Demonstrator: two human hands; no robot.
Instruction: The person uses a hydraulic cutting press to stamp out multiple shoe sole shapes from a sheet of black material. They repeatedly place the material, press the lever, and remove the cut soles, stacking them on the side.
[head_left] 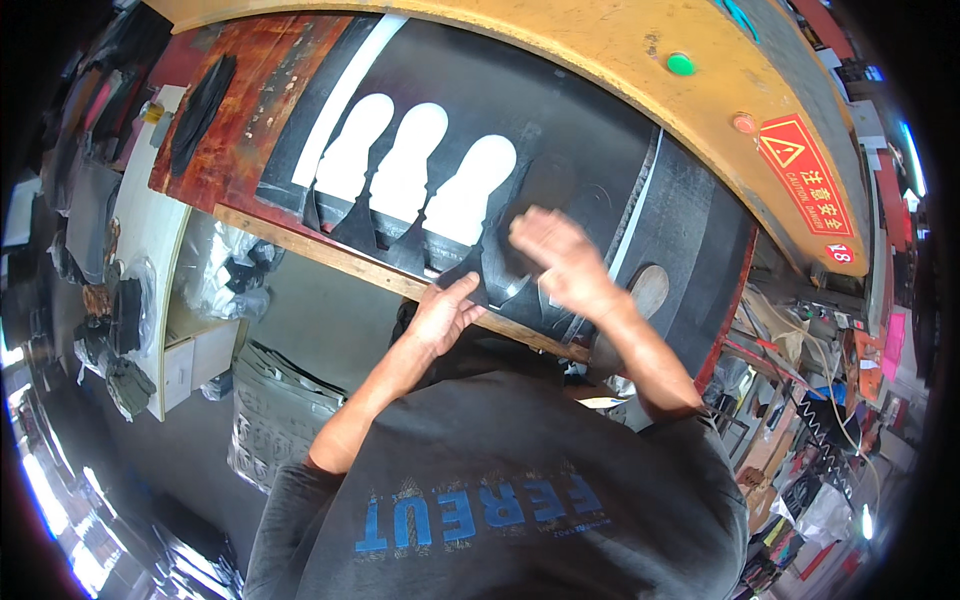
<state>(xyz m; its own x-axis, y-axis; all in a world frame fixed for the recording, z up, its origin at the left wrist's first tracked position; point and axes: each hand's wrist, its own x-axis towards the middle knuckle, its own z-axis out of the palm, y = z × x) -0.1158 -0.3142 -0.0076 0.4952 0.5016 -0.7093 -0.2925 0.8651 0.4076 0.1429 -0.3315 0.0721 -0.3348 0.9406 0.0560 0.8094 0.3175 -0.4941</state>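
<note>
A black sheet (pixel 440 80) lies on the work surface, with three white sole-shaped openings (pixel 470 190) in a row. Narrow black points of the sheet hang toward the near edge between them. At that near edge my left hand (pixel 445 315) pinches one of these black points, thumb on top and fingers curled below. My right hand (pixel 562 258) is over the sheet to the right of the openings, fingers stretched out and held together. Beneath it is a dark sole-shaped patch (pixel 548 185); whether the palm touches it is hidden.
A yellow machine beam (pixel 590 40) with a green button (pixel 680 64) and a red warning sign (pixel 806 175) arches over the far side. A wooden strip (pixel 330 258) edges the table. At left lie a dark piece (pixel 204 112) and a grey stack (pixel 285 400) lower down.
</note>
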